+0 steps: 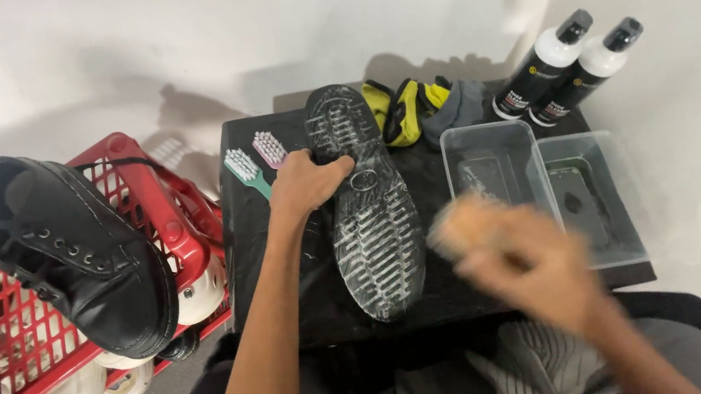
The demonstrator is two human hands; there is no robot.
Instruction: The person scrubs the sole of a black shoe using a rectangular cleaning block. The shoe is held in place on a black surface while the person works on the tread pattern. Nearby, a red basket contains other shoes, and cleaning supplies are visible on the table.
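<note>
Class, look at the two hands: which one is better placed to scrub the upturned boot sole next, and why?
The right hand: it holds a brush beside the sole, blurred in motion. The left hand is busy gripping the sole's edge.

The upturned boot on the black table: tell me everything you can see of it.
The boot lies sole-up on the black table, lengthwise, heel end toward the wall. Only its black, rubber-looking lugged sole shows, streaked with whitish foam or residue in the tread grooves. The left hand grips its edge near the arch. The right hand, blurred, holds a tan brush just off the sole's right side; contact cannot be told. The upper is hidden.
</note>
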